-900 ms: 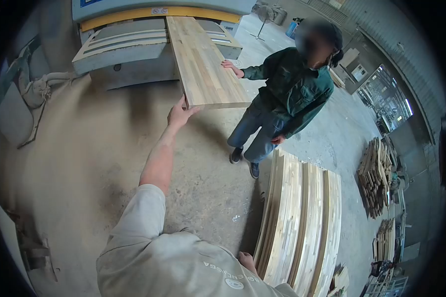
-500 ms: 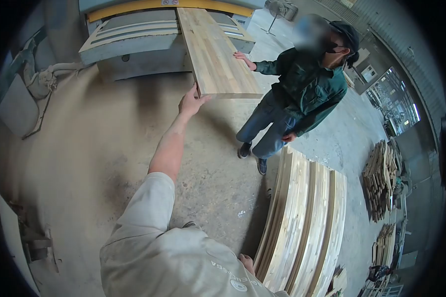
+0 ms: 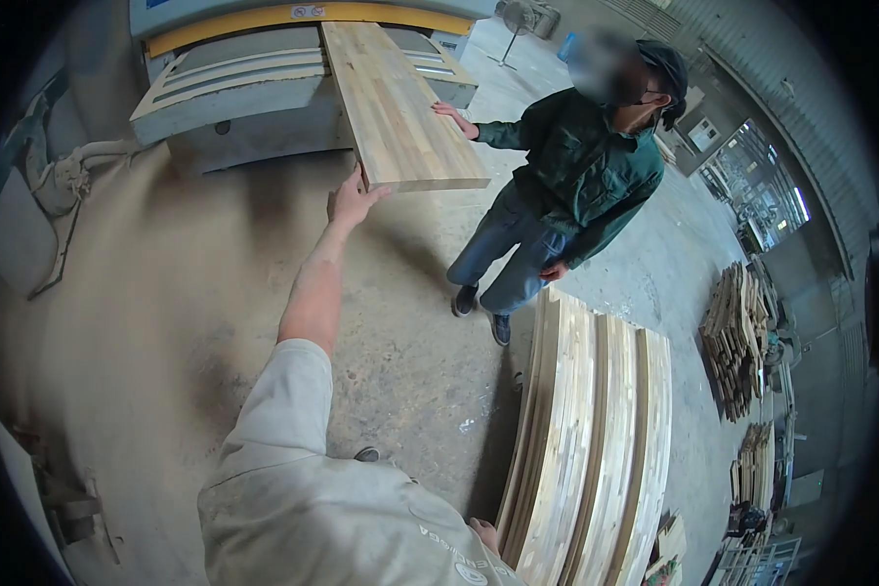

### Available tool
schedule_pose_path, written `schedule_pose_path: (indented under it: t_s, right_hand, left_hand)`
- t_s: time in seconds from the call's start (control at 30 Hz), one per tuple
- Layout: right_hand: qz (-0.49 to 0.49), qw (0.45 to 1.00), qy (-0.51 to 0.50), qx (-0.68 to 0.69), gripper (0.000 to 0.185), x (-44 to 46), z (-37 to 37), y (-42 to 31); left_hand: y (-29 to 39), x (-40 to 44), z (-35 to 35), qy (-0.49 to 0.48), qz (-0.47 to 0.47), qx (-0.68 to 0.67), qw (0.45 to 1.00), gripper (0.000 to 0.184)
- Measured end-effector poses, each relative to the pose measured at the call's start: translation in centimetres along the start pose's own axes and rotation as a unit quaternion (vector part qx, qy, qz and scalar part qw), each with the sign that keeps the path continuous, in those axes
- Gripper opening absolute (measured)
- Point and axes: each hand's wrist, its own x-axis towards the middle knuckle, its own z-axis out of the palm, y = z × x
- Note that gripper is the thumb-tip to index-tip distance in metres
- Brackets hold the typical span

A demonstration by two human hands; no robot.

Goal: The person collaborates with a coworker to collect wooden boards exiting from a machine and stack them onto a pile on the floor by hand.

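Small pictogram stickers (image 3: pixel 308 12) mark the yellow bar (image 3: pixel 244 28), while the upside-down shirt lettering (image 3: pixel 441 547) is too small to read surely. A stained concrete floor (image 3: pixel 410 381) spreads through the workshop, with stacked boards (image 3: pixel 596 439) at right. The wooden panel (image 3: pixel 400 103) lies across the table (image 3: pixel 230 119), jutting past it, its near left corner pinched in the left hand's (image 3: pixel 353 202) grip; the right hand (image 3: pixel 483 534) is beside the boards, its grip unclear.

Open floor (image 3: pixel 234 313) lies below the board (image 3: pixel 405 122); 1 co-worker (image 3: pixel 581 171) blocks its right edge.
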Motion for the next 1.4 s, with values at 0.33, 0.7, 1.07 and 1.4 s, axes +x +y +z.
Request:
schedule_pose_path:
  t_s: [0.33,0.7,1.07,1.4]
  right_hand:
    - [0.038,0.999,0.0,0.028,0.035,0.3,0.8,4.9]
    - [0.027,0.998,0.034,-0.041,0.047,-1.2,2.4,10.9]
    - [0.016,0.99,0.096,-0.099,0.053,3.3,3.6,13.6]
    - [0.055,0.993,0.095,-0.042,0.047,3.0,2.7,10.8]
  left_hand:
    - [1.0,0.0,1.7,0.123,0.006,0.059,0.991,0.073]
    - [-3.6,-1.5,5.5,0.139,-0.011,0.078,0.987,0.066]
    - [-24.3,-36.5,9.9,-0.538,-0.097,0.291,0.785,0.05]
    - [-26.9,-45.4,6.0,-0.588,-0.132,0.23,0.764,0.047]
